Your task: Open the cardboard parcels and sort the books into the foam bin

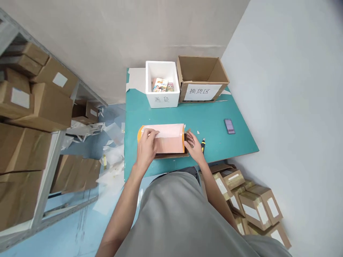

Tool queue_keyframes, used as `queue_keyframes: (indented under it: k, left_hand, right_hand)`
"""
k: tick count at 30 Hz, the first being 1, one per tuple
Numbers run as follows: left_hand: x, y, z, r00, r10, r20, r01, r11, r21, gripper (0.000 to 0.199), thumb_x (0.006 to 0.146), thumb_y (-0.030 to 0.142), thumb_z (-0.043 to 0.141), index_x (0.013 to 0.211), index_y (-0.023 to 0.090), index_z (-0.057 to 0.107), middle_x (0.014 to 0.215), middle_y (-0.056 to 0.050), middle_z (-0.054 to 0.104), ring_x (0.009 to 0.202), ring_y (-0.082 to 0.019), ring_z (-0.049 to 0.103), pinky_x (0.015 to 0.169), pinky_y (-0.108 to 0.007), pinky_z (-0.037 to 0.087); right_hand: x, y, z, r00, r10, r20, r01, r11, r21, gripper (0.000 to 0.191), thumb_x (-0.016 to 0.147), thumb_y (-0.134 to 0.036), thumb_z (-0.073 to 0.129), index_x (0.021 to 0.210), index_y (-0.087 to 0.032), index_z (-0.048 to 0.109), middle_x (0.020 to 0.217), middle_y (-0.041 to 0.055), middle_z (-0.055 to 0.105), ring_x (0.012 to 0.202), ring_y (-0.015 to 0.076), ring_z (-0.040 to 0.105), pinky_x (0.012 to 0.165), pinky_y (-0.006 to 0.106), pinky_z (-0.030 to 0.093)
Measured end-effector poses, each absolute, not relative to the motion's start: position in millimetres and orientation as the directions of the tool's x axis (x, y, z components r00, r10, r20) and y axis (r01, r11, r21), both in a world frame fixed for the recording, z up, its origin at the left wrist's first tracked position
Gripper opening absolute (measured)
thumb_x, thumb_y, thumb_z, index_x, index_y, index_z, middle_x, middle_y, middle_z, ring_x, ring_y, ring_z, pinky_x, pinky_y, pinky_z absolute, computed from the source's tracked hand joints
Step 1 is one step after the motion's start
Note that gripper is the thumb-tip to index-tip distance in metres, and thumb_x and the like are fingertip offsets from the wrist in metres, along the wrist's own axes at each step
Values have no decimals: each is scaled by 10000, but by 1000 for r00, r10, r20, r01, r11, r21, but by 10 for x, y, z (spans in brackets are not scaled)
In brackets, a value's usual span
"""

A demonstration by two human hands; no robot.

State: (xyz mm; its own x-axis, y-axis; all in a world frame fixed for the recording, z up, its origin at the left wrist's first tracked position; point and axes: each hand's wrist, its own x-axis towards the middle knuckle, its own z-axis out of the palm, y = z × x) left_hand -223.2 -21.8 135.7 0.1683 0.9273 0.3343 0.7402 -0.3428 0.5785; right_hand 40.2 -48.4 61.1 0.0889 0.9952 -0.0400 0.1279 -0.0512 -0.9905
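A pink, orange-edged flat item, like a book or folder [171,140], lies over a brown cardboard box [171,155] near the table's front edge. My left hand [147,145] is closed on the item's left part, thumb and fingers together at its surface. At the item's right end, my right hand [194,145] has its fingers curled apart, beside a cardboard flap; whether it touches the flap is unclear. Just right of that hand lies a black and yellow cutter [203,145].
On the green table [209,121], a white foam box [162,100] holds booklets, beside an open cardboard box [202,92]. A purple packet [229,126] lies at right. Shelves with cartons [45,107] stand left; more cartons [254,207] are piled lower right.
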Motion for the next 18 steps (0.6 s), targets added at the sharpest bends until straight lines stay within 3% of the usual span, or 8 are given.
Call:
queue_keyframes:
  k: [3,6,11,16,18]
  left_hand:
    - [-2269,-214,1549,142,888,438,698,-404,592,415,939,27,462,1234,229,672,1250,-97,658,1206,-247,650,978,-353,520]
    - [-2236,-185,1617,101,861,498,661,-432,613,423,918,8,465,1204,228,686,1241,-82,677,1204,-227,659,1006,-342,510]
    - [-2160,-107,1600,-15,858,513,555,-420,718,286,923,71,513,1093,202,702,1122,-69,701,1097,-211,680,942,-312,515]
    - [-2106,-106,1559,-75,906,418,477,-335,813,175,946,161,540,1024,195,693,1041,-53,697,999,-198,673,898,-297,515]
    - [-2081,-142,1555,-71,909,410,452,-338,826,158,957,180,547,1023,198,689,1042,-54,698,992,-199,670,883,-296,517]
  right_hand:
    - [310,-527,832,88,995,-37,53,-42,-998,873,914,-659,742,1620,-213,488,1590,201,585,1396,322,652,1118,474,593]
    - [236,-589,990,66,997,-31,46,-34,-998,815,940,-557,737,1638,-242,460,1519,180,648,1155,275,775,931,415,677]
    - [183,-794,1231,71,997,15,174,2,-985,795,943,-384,719,1673,-332,408,1431,104,692,947,181,784,836,342,689]
    - [167,-933,1409,92,992,84,208,63,-976,392,952,-373,677,1307,-233,768,1331,105,704,880,149,765,818,286,663]
    - [162,-916,1412,97,995,12,202,-8,-979,409,932,-396,703,1273,-185,783,1139,97,767,742,142,741,706,266,639]
